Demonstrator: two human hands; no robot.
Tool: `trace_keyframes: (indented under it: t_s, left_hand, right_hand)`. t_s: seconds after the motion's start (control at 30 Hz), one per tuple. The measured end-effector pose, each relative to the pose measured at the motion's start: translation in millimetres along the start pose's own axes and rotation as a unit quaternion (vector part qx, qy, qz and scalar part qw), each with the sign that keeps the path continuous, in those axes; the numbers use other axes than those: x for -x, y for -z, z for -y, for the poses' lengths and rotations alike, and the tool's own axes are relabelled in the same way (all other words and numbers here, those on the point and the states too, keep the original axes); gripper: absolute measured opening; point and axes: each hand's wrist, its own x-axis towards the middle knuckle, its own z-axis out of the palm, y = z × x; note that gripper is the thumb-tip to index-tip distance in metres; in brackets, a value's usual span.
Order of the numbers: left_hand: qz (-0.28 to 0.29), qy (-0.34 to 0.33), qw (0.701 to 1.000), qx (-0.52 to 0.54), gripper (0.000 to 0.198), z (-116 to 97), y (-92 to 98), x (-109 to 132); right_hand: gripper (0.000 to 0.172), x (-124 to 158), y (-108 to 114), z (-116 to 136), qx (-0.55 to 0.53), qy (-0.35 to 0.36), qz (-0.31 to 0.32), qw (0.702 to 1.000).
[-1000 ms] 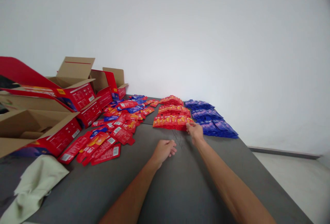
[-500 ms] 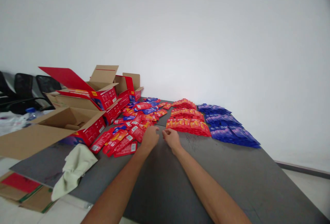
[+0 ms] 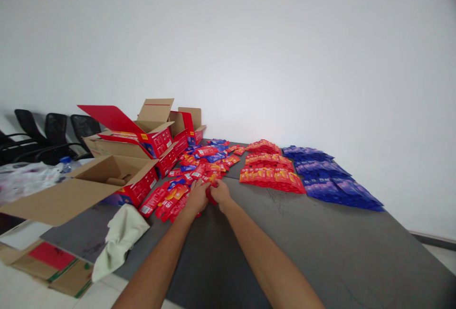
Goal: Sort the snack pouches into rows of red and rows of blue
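My left hand (image 3: 198, 197) lies at the near right edge of a loose pile of red and blue sachets (image 3: 174, 195), its fingers stretched over the red ones. Close beside it, my right hand (image 3: 221, 192) is closed on a red sachet (image 3: 211, 196), which hangs between the two hands. Part of that sachet is hidden by the fingers. To the right, red-orange sachets (image 3: 272, 176) lie in overlapping rows. Blue sachets (image 3: 338, 190) are laid in similar rows further right.
Open red cardboard boxes (image 3: 137, 176) stand along the left of the dark grey table (image 3: 285, 233). A pale cloth (image 3: 121, 238) hangs over the table's left edge. Flattened cartons (image 3: 67, 276) lie below. Black chairs (image 3: 55, 133) and a white wall are behind.
Both hands have moved slightly left, to the pile's edge. My right hand has taken hold of a red sachet. The view has turned a little left.
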Motion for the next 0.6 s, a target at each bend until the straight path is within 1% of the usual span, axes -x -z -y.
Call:
trace_keyframes:
  t_s: [0.1, 0.2, 0.3, 0.4, 0.5, 0.6]
  left_hand:
    - [0.008, 0.006, 1.0, 0.007, 0.07, -2, 0.0, 1]
    - [0.004, -0.002, 1.0, 0.014, 0.076, -4, -4.0, 4]
    - [-0.01, 0.014, 1.0, 0.021, 0.079, -6, -8.7, 8]
    - [-0.007, 0.031, 0.999, 0.033, 0.083, -10, -12.1, 13]
    - [-0.011, 0.022, 0.999, 0.048, 0.078, -16, -13.9, 19]
    - [-0.032, 0.018, 0.997, 0.075, 0.063, -21, -12.7, 26]
  right_hand:
    - [0.023, -1, -4, 1, -0.045, -0.039, -0.031, 0.998]
    - [0.024, 2, -5, 1, -0.09, -0.053, -0.05, 0.993]
    - [0.029, 5, -1, -2, -0.127, -0.056, -0.062, 0.988]
    - [0.028, 7, 9, -6, -0.142, -0.061, -0.071, 0.985]
    - [0.023, 11, 23, -10, -0.14, -0.071, -0.08, 0.984]
    - [0.02, 18, 38, -13, -0.133, -0.084, -0.081, 0.984]
